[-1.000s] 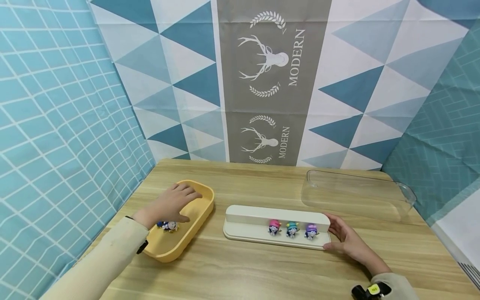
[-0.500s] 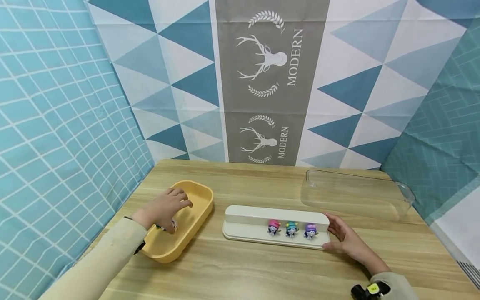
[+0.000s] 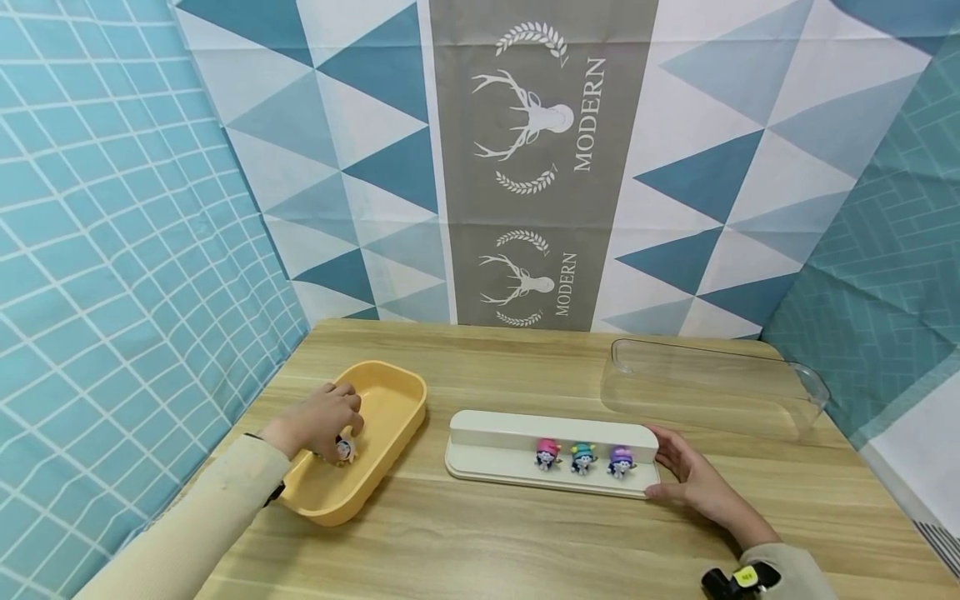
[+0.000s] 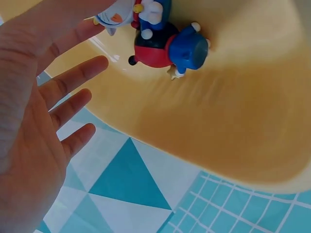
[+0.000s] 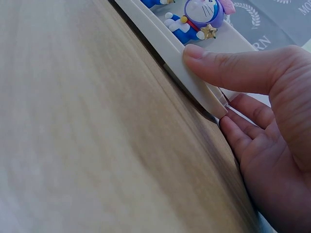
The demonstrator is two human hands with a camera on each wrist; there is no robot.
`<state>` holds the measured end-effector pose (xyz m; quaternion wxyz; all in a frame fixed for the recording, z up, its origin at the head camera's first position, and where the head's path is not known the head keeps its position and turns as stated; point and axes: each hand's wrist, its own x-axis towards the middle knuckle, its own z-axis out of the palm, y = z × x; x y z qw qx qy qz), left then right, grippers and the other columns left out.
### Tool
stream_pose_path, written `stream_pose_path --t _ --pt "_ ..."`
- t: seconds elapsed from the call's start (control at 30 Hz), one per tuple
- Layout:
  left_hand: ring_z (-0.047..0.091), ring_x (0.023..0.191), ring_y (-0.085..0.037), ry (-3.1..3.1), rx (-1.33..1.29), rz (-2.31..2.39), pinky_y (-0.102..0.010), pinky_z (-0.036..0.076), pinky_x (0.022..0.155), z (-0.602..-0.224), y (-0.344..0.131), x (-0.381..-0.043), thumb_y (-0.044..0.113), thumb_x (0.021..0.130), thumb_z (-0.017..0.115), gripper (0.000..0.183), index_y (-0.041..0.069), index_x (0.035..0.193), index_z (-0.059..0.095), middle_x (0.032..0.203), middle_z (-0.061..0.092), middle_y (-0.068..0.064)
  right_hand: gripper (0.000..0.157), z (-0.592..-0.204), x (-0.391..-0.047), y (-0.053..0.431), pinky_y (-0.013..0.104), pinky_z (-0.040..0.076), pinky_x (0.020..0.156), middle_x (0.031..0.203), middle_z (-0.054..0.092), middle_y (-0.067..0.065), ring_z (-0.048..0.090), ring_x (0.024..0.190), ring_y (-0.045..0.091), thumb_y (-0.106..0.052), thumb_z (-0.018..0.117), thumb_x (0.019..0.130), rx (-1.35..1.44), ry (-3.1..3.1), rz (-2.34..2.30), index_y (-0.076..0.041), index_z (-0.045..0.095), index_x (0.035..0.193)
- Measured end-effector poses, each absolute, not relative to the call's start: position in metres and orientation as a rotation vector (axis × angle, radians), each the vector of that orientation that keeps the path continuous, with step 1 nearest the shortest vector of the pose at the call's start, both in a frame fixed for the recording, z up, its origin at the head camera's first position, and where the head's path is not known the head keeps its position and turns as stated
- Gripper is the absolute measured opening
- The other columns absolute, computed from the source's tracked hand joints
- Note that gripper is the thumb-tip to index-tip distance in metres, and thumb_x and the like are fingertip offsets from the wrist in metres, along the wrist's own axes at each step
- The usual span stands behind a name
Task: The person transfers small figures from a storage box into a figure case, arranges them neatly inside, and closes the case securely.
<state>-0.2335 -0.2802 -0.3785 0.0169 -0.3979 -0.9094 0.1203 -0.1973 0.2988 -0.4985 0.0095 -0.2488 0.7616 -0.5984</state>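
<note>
Head view: yellow tray (image 3: 390, 421) is set on the wood-grain bench (image 3: 480, 542), left side. White-faced figurine (image 3: 345, 451) is seen lying in the tray, partly covered by the left grip (image 3: 322, 418), which is lowered over it, thumb and fingers placed about it. White stand (image 3: 487, 463) is placed mid-bench, apart from the tray; three figurines are stood on its right half in a row: pink-hatted figurine (image 3: 548, 454), teal-hatted figurine (image 3: 582, 458), purple-hatted figurine (image 3: 621, 462). Right end of the stand is held by the right grip (image 3: 697, 482). Clear cover (image 3: 712, 392) is set behind, at the back right. Left wrist view: white-faced figurine is cut off by the top edge, close to thumb and index; other three fingers are extended, spread. Whether it is pinched by the left grip cannot be told. Beside it in the tray, a red-and-black-headed figurine (image 4: 171, 51), blue-bodied, is laid down. Right wrist view: stand's end is pinched by the right grip, thumb pressed on the base edge, fingers tucked at the end. Purple-hatted figurine, gold star at its hand, is seen just beside the thumb.
</note>
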Motion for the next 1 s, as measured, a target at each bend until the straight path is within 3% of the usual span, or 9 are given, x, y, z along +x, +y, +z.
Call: stream_pose_path --t 0.4,0.67,0.87,1.0 --pt "0.05 0.095 -0.023 -2.872 -1.253 0.339 -0.039 0.041 0.078 -0.381 -0.2816 -0.2325 0.028 0.069 0.088 0.025 0.024 0.073 0.063 0.083 0.055 0.009 0.094 -0.4977 -0.1954 0.2989 0.011 0.038 0.099 0.141 0.044 0.022 0.046 0.122 -0.008 0.005 0.083 0.07 -0.755 2.39 -1.855 0.013 0.028 0.147" --pt "0.043 0.073 -0.015 -3.039 -1.176 0.194 -0.034 0.038 0.071 -0.3805 -0.2805 -0.2266 0.014 0.066 0.087 0.032 0.022 0.073 0.057 0.081 0.049 0.006 0.094 -0.4971 -0.1951 0.2982 0.011 0.038 0.099 0.141 0.043 0.029 0.046 0.122 -0.008 0.005 0.083 0.071 -0.761 2.39 -1.846 0.013 0.028 0.147" --pt "0.033 0.062 -0.008 -3.102 -1.198 0.042 -0.025 0.031 0.059 -0.3775 -0.2792 -0.224 0.0 0.067 0.083 0.039 0.018 0.07 0.048 0.068 0.038 0.01 0.093 -0.4971 -0.1959 0.2984 0.01 0.038 0.099 0.141 0.043 0.027 0.046 0.122 -0.008 0.005 0.083 0.071 -0.759 2.397 -1.843 0.012 0.029 0.146" --pt "0.033 0.06 -0.004 -3.139 -1.22 -0.14 -0.022 0.031 0.055 -0.3753 -0.2797 -0.2251 -0.001 0.067 0.083 0.038 0.015 0.07 0.049 0.065 0.039 0.011 0.093 -0.497 -0.1964 0.2984 0.01 0.038 0.099 0.141 0.044 0.024 0.046 0.122 -0.008 0.005 0.083 0.071 -0.755 2.396 -1.843 0.012 0.029 0.146"
